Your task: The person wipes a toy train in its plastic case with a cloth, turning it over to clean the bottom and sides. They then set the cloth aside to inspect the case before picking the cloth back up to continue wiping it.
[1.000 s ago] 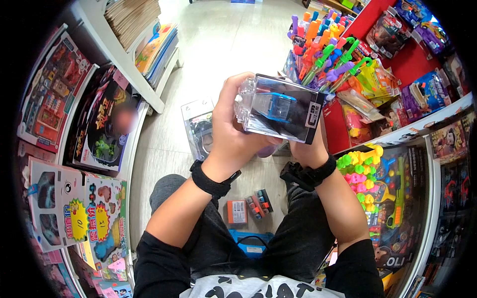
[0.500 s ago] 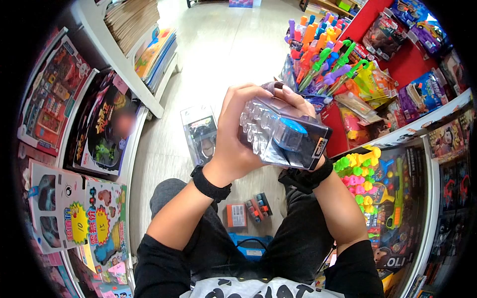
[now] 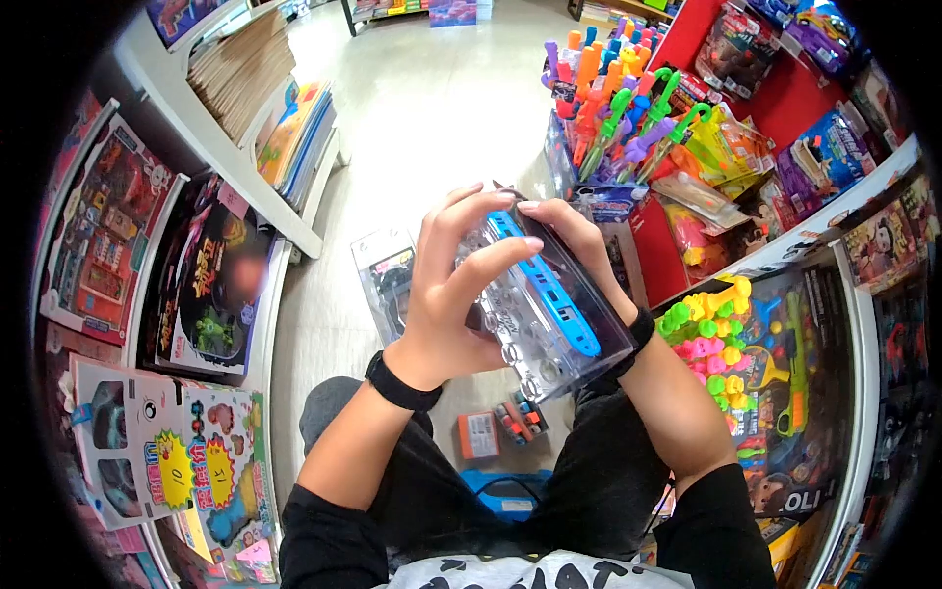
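A clear plastic display box (image 3: 567,368) is held up in front of my chest between both hands. Inside it lies a long blue toy vehicle (image 3: 561,306) with a row of dark windows, like a train car. My left hand (image 3: 444,280) grips the box's left side, its thumb underneath and its fingers bent over the top. Around the far right edge curls my right hand (image 3: 587,243), partly hidden behind the box. Below, on the floor, another clear package (image 3: 378,265) lies partly covered by my left hand.
An orange box (image 3: 478,436), small toy vehicles (image 3: 520,420) and a blue object (image 3: 505,494) rest on the floor between my legs. Shelves with boxed toys (image 3: 201,285) stand at left. At right are colourful stick toys (image 3: 618,118) and bagged toys on a red display (image 3: 657,250).
The box has turned in my hands, so the blue toy's long side shows instead of its end. My left fingers have shifted over the box's top. The view has moved slightly.
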`<action>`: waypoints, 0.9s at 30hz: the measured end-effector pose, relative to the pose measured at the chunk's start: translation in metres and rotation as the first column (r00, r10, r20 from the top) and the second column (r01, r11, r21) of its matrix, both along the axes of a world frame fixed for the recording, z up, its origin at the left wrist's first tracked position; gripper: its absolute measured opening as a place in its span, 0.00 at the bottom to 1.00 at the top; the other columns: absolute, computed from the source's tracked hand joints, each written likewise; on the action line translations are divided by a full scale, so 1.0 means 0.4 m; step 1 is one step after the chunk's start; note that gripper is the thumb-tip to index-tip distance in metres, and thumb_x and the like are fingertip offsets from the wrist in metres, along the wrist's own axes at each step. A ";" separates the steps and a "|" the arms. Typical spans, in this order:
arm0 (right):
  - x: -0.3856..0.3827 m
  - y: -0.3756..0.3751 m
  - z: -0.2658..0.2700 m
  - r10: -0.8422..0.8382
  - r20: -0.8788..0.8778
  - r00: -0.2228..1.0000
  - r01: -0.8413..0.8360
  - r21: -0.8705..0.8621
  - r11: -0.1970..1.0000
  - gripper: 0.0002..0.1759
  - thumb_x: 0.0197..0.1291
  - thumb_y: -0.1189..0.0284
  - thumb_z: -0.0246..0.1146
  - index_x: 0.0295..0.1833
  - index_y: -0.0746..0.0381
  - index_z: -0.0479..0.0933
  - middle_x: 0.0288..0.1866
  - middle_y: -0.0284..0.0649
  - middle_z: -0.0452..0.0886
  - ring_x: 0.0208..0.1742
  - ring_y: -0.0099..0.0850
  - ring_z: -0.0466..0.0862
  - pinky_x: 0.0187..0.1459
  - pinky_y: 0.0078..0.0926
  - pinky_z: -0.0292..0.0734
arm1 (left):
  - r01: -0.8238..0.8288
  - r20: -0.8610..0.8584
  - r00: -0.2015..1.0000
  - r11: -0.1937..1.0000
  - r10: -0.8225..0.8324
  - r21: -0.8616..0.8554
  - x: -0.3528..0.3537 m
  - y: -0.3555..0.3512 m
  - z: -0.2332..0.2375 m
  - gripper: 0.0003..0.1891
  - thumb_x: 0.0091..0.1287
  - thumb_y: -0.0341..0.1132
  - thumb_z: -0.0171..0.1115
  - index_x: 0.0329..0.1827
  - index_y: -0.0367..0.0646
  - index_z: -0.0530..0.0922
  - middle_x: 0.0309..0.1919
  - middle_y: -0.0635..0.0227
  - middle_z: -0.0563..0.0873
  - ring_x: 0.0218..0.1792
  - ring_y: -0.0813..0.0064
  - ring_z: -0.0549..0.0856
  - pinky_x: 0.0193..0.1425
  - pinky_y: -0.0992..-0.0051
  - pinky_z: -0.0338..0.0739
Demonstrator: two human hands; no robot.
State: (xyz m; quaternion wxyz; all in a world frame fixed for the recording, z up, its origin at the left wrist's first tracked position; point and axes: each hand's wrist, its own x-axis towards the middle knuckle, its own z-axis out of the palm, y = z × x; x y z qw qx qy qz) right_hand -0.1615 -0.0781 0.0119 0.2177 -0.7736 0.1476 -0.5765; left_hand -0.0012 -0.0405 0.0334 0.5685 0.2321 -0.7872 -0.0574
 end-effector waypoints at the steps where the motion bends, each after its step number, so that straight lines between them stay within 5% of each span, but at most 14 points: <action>1: 0.006 0.004 0.004 -0.067 0.047 0.997 0.064 0.058 0.996 0.14 0.56 0.74 0.60 0.48 0.65 0.74 0.36 0.38 0.79 0.36 0.27 0.79 0.41 0.21 0.75 | -0.030 0.016 0.999 0.999 0.030 0.012 -0.001 0.001 0.004 0.38 0.29 0.40 0.77 0.53 0.52 0.76 0.57 0.56 0.72 0.59 0.50 0.70 0.60 0.56 0.66; 2: 0.004 0.007 0.013 -0.072 0.050 0.996 0.069 0.055 0.996 0.14 0.56 0.74 0.60 0.48 0.65 0.74 0.36 0.38 0.79 0.36 0.27 0.79 0.41 0.21 0.75 | -0.060 0.032 0.998 0.998 0.060 0.024 -0.001 0.003 0.010 0.40 0.29 0.40 0.77 0.55 0.53 0.76 0.59 0.55 0.71 0.60 0.50 0.70 0.61 0.56 0.66; 3: 0.004 0.013 0.030 -0.034 0.185 0.982 -0.038 0.370 0.928 0.12 0.58 0.72 0.59 0.46 0.64 0.74 0.35 0.37 0.79 0.35 0.25 0.79 0.39 0.20 0.74 | -0.124 0.074 0.990 0.992 0.122 0.019 0.004 0.008 0.020 0.42 0.32 0.35 0.75 0.61 0.50 0.73 0.60 0.53 0.71 0.61 0.51 0.71 0.62 0.58 0.66; 6: 0.002 0.022 0.068 -0.176 0.542 0.821 -0.505 0.835 0.218 0.13 0.62 0.64 0.56 0.39 0.64 0.77 0.31 0.33 0.79 0.31 0.21 0.79 0.33 0.18 0.74 | -0.206 0.066 0.978 0.959 0.197 0.197 0.011 0.008 0.024 0.42 0.38 0.26 0.69 0.65 0.45 0.69 0.59 0.53 0.72 0.60 0.50 0.71 0.62 0.60 0.66; 8: -0.004 0.016 0.065 -0.176 0.559 0.810 -0.515 0.822 0.243 0.13 0.62 0.64 0.56 0.41 0.63 0.76 0.33 0.34 0.80 0.32 0.22 0.79 0.34 0.19 0.74 | -0.205 0.077 0.978 0.949 0.192 0.238 0.013 0.005 0.003 0.41 0.43 0.19 0.60 0.68 0.40 0.63 0.57 0.49 0.72 0.59 0.49 0.71 0.62 0.63 0.67; 10: 0.000 0.024 0.083 -0.234 0.574 0.785 -0.507 0.812 0.290 0.13 0.62 0.63 0.56 0.43 0.63 0.75 0.34 0.35 0.80 0.33 0.22 0.79 0.35 0.20 0.75 | -0.091 0.178 0.984 0.858 0.000 0.505 0.036 -0.005 -0.008 0.41 0.44 0.18 0.58 0.69 0.37 0.61 0.56 0.46 0.71 0.59 0.50 0.71 0.62 0.65 0.67; 12: -0.001 0.024 0.082 -0.290 0.584 0.758 -0.495 0.805 0.328 0.14 0.62 0.63 0.56 0.44 0.63 0.74 0.35 0.35 0.80 0.34 0.23 0.79 0.37 0.22 0.76 | -0.136 0.239 0.971 0.885 0.029 0.445 0.043 -0.006 -0.011 0.30 0.57 0.22 0.54 0.66 0.33 0.63 0.50 0.44 0.74 0.53 0.52 0.75 0.59 0.67 0.69; 14: -0.007 0.016 0.062 -0.326 0.634 0.702 -0.520 0.768 0.374 0.13 0.64 0.64 0.56 0.45 0.62 0.73 0.38 0.35 0.79 0.38 0.23 0.79 0.40 0.23 0.77 | 0.102 -0.028 0.993 0.731 -0.112 0.674 0.052 -0.007 -0.025 0.19 0.70 0.32 0.45 0.61 0.29 0.68 0.43 0.50 0.79 0.46 0.58 0.80 0.55 0.66 0.72; 15: -0.007 0.018 0.065 -0.325 0.637 0.699 -0.521 0.765 0.378 0.13 0.64 0.64 0.56 0.45 0.62 0.73 0.38 0.35 0.79 0.38 0.23 0.79 0.40 0.23 0.77 | 0.279 -0.369 0.928 0.559 0.052 0.781 0.053 0.003 -0.046 0.24 0.76 0.42 0.35 0.54 0.30 0.74 0.39 0.57 0.82 0.39 0.66 0.82 0.49 0.67 0.75; 16: -0.006 0.020 0.067 -0.337 0.633 0.697 -0.479 0.760 0.439 0.11 0.64 0.65 0.56 0.45 0.62 0.73 0.38 0.35 0.79 0.39 0.23 0.79 0.42 0.24 0.77 | 0.278 -0.368 0.929 0.561 0.050 0.779 0.065 0.001 -0.058 0.24 0.76 0.42 0.35 0.54 0.30 0.74 0.39 0.57 0.82 0.39 0.66 0.82 0.49 0.67 0.75; 18: -0.003 0.023 0.071 -0.347 0.632 0.693 -0.434 0.750 0.499 0.10 0.65 0.66 0.56 0.45 0.61 0.73 0.38 0.34 0.79 0.40 0.22 0.79 0.43 0.25 0.77 | 0.324 -0.357 0.934 0.504 -0.033 0.801 0.078 -0.002 -0.053 0.40 0.72 0.62 0.26 0.56 0.31 0.73 0.44 0.57 0.83 0.43 0.67 0.83 0.54 0.68 0.73; 22: 0.006 0.029 0.080 -0.349 0.597 0.722 -0.339 0.745 0.574 0.08 0.64 0.68 0.57 0.45 0.61 0.73 0.39 0.33 0.77 0.42 0.21 0.77 0.45 0.27 0.78 | 0.372 -0.357 0.926 0.460 -0.122 0.806 0.067 0.020 0.016 0.25 0.73 0.49 0.45 0.47 0.30 0.74 0.35 0.58 0.84 0.33 0.70 0.85 0.42 0.75 0.79; 23: 0.004 0.029 0.078 -0.338 0.587 0.735 -0.326 0.744 0.583 0.08 0.64 0.68 0.57 0.45 0.61 0.73 0.39 0.33 0.77 0.42 0.20 0.77 0.46 0.28 0.78 | 0.481 -0.480 0.870 0.393 -0.109 0.783 0.071 0.016 0.012 0.21 0.68 0.40 0.58 0.56 0.30 0.73 0.44 0.61 0.83 0.36 0.77 0.84 0.39 0.77 0.81; 27: 0.001 0.030 0.081 -0.318 0.602 0.732 -0.352 0.735 0.580 0.09 0.64 0.67 0.56 0.45 0.61 0.73 0.39 0.33 0.77 0.42 0.21 0.76 0.48 0.28 0.76 | 0.462 -0.451 0.884 0.383 -0.125 0.800 0.078 0.023 0.023 0.19 0.72 0.43 0.51 0.45 0.30 0.74 0.33 0.59 0.84 0.31 0.70 0.85 0.38 0.75 0.81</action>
